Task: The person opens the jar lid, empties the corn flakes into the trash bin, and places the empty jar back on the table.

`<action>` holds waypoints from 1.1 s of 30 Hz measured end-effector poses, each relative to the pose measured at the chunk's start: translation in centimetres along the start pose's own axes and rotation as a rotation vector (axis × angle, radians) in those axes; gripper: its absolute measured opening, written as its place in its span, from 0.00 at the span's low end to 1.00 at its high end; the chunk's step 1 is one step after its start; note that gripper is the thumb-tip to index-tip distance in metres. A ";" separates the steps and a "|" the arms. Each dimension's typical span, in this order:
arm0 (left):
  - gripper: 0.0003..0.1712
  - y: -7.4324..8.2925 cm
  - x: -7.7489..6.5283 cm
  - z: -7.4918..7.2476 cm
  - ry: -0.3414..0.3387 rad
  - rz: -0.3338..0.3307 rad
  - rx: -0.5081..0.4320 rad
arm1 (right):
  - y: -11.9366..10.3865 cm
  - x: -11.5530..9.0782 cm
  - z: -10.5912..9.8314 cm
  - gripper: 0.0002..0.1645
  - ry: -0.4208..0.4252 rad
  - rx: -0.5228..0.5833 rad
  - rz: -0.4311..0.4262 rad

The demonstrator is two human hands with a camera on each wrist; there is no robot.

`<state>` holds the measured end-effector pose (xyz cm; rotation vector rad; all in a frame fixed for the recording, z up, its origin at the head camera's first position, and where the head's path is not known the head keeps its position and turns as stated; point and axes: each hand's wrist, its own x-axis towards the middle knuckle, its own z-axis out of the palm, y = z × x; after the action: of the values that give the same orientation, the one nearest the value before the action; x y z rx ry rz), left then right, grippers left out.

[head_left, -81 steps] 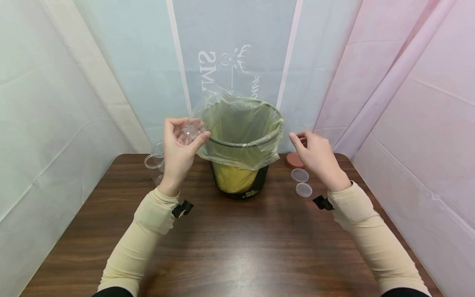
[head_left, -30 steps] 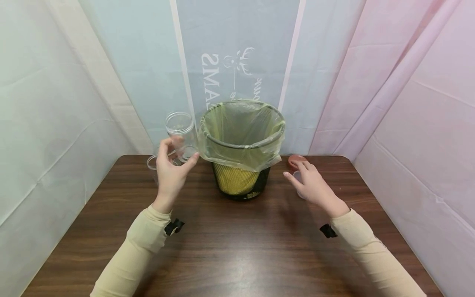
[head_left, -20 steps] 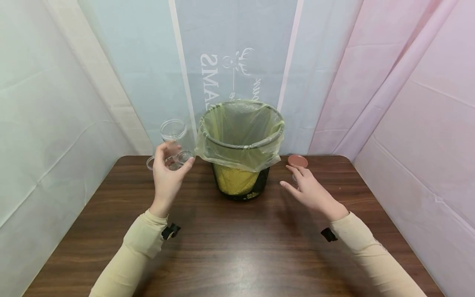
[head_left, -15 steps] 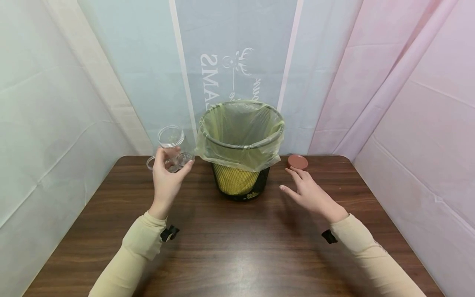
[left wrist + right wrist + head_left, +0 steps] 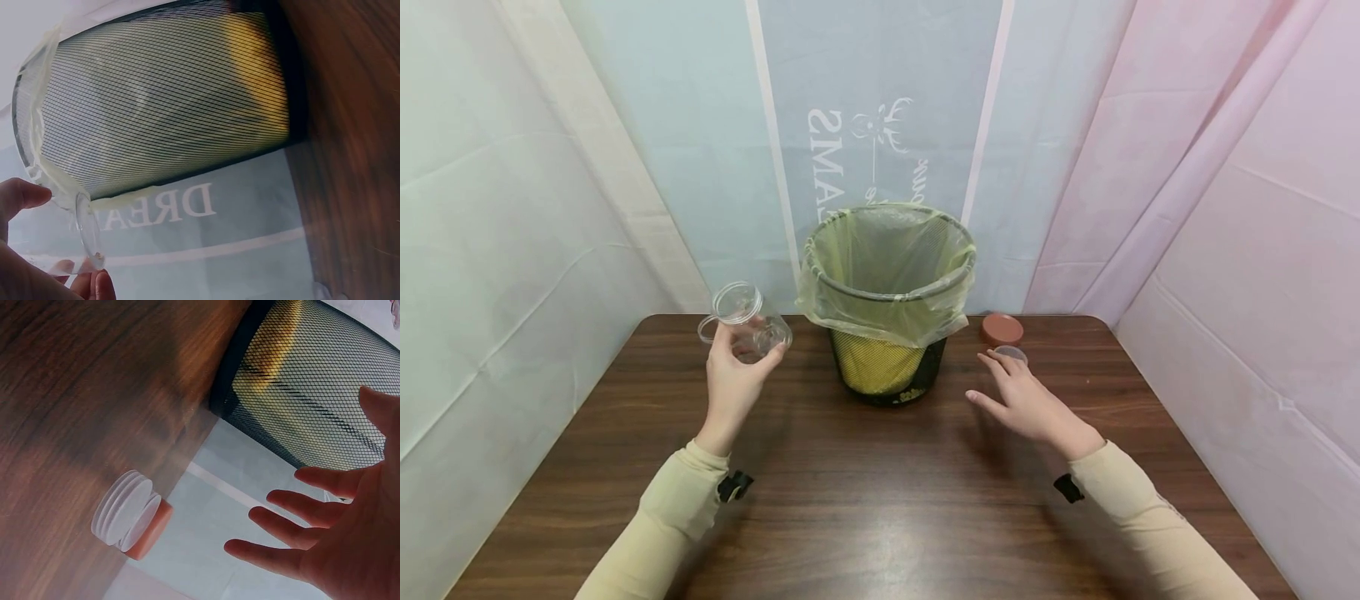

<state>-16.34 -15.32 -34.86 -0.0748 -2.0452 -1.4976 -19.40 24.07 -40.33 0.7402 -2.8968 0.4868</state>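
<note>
In the head view my left hand [image 5: 735, 387] grips a clear plastic jar [image 5: 737, 303] left of the waste bin, its open rim leaning up to the left. The left wrist view shows thumb and fingers around the clear jar [image 5: 88, 231], seen partly. My right hand [image 5: 1026, 400] hovers with spread fingers near a clear lid [image 5: 1012, 355] and a reddish-brown lid [image 5: 1002, 329]. In the right wrist view the hand [image 5: 350, 531] holds nothing, apart from several stacked clear lids [image 5: 125, 509] and the reddish-brown lid [image 5: 152, 532].
A black mesh waste bin [image 5: 880, 367] with a yellowish liner bag [image 5: 887, 312] stands at the back middle of the brown table [image 5: 880, 492]. Another clear jar [image 5: 705, 329] is partly hidden behind the left hand. Fabric walls surround the table.
The left hand has tipped the jar back from over the bin's rim and lowered it leftward. A clear fork seen at the jar earlier is out of sight. The right hand has lowered, its fingers spread.
</note>
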 end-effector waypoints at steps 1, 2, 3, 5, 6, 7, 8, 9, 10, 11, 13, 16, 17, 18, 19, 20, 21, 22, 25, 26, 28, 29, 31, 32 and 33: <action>0.25 -0.6 0.0 0.0 0.001 -0.004 0.011 | 0.1 -0.1 0.1 0.45 -0.002 -0.005 -0.004; 0.24 -1.3 0.0 -0.1 0.002 -0.008 0.022 | 0.1 -0.1 0.1 0.45 -0.004 -0.009 -0.006; 0.24 -1.9 0.1 -0.1 0.001 -0.013 0.034 | 0.2 -0.2 0.2 0.45 -0.005 -0.013 -0.010; 0.23 -3.1 0.1 -0.3 -0.002 -0.027 0.064 | 0.2 -0.3 0.3 0.45 -0.006 -0.019 -0.016; 0.24 -3.5 0.1 -0.4 -0.007 -0.036 0.080 | 0.3 -0.3 0.3 0.45 -0.005 -0.022 -0.019; 0.24 -3.9 0.1 -0.5 -0.013 -0.045 0.095 | 0.3 -0.4 0.4 0.45 -0.004 -0.023 -0.023; 0.24 -4.1 0.0 -0.6 -0.018 -0.056 0.111 | 0.3 -0.4 0.4 0.45 -0.003 -0.025 -0.027; 0.25 -4.3 0.0 -0.7 -0.022 -0.068 0.130 | 0.4 -0.5 0.4 0.45 -0.001 -0.026 -0.031; 0.25 -4.5 -0.1 -0.8 -0.026 -0.079 0.148 | 0.4 -0.6 0.4 0.44 0.002 -0.028 -0.036; 0.25 -4.7 -0.2 -0.9 -0.030 -0.088 0.166 | 0.4 -0.6 0.4 0.44 0.008 -0.029 -0.041; 0.25 -5.0 -0.2 -1.1 -0.037 -0.110 0.205 | 0.5 -0.7 0.4 0.43 0.017 -0.034 -0.054; 0.25 -5.5 -0.3 -1.4 -0.048 -0.131 0.245 | 0.6 -0.9 0.4 0.43 0.035 -0.044 -0.078; 0.26 -5.7 -0.3 -1.5 -0.052 -0.135 0.254 | 0.7 -1.0 0.4 0.43 0.041 -0.046 -0.087; 0.26 -5.9 -0.3 -1.6 -0.055 -0.141 0.262 | 0.7 -1.0 0.4 0.43 0.046 -0.050 -0.098; 0.26 -6.1 -0.3 -1.7 -0.060 -0.143 0.269 | 0.7 -1.1 0.4 0.43 0.052 -0.051 -0.107; 0.27 -6.3 -0.3 -1.8 -0.064 -0.148 0.274 | 0.8 -1.1 0.4 0.42 0.057 -0.053 -0.114; 0.27 -6.5 -0.3 -1.9 -0.068 -0.153 0.281 | 0.8 -1.2 0.5 0.42 0.060 -0.054 -0.120; 0.27 -6.7 -0.3 -2.0 -0.072 -0.156 0.289 | 0.9 -1.3 0.5 0.42 0.063 -0.057 -0.127; 0.27 -7.2 -0.3 -2.2 -0.082 -0.169 0.314 | 1.0 -1.5 0.4 0.42 0.069 -0.065 -0.139; 0.26 -7.4 -0.3 -2.3 -0.083 -0.175 0.320 | 1.0 -1.6 0.4 0.42 0.069 -0.066 -0.141; 0.26 -7.7 -0.3 -2.5 -0.085 -0.180 0.333 | 1.0 -1.8 0.3 0.41 0.070 -0.071 -0.146; 0.26 -7.8 -0.3 -2.7 -0.085 -0.184 0.338 | 1.0 -1.9 0.3 0.42 0.068 -0.072 -0.145; 0.26 -8.0 -0.3 -2.9 -0.088 -0.191 0.343 | 1.0 -2.1 0.2 0.42 0.067 -0.072 -0.142; 0.26 -8.1 -0.3 -3.0 -0.089 -0.193 0.348 | 1.0 -2.2 0.1 0.42 0.066 -0.070 -0.138; 0.26 -8.2 -0.3 -3.1 -0.093 -0.196 0.355 | 1.0 -2.3 0.1 0.42 0.065 -0.071 -0.134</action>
<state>-17.88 -20.99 -41.44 0.2060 -2.4209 -1.2352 -17.91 25.89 -41.12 0.8831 -2.7654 0.3838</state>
